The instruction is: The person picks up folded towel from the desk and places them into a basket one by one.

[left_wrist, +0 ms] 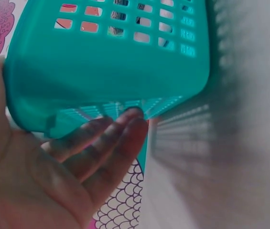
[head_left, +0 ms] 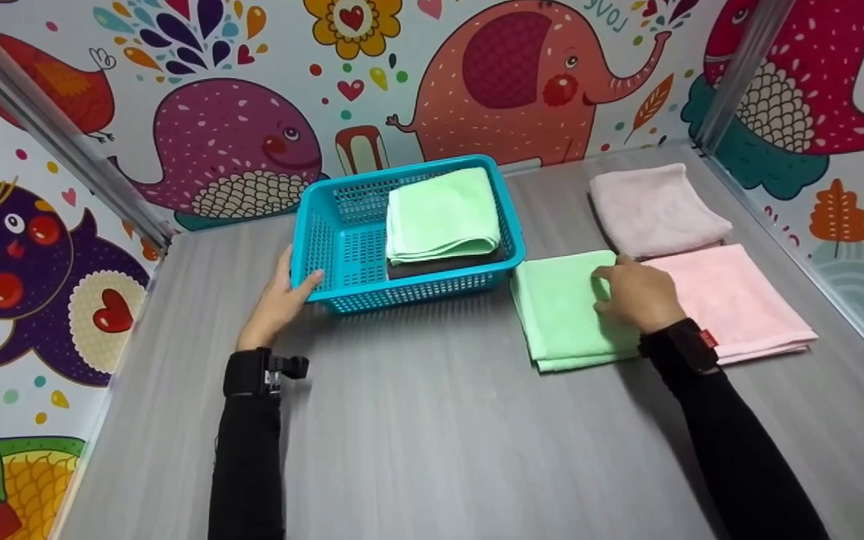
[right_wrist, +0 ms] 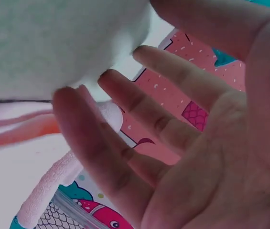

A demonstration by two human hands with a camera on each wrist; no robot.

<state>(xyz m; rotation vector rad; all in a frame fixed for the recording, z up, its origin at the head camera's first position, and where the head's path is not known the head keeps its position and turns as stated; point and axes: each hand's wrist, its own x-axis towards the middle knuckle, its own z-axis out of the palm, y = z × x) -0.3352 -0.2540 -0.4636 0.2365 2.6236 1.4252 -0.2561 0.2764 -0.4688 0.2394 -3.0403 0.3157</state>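
Dark item [head_left: 411,270], perhaps cloth, part-hidden in basket [head_left: 402,294].

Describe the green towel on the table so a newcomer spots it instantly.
Start at the blue basket on the gray table. Just off its near right corner, a folded green towel lies flat, the right hand over its right side and a pink towel further right. Unlike the other green towel, it lies on the table, outside the basket.

long black sleeves [head_left: 246,457] and black wrist straps [head_left: 244,373], the right strap bearing a small red tag [head_left: 708,339].
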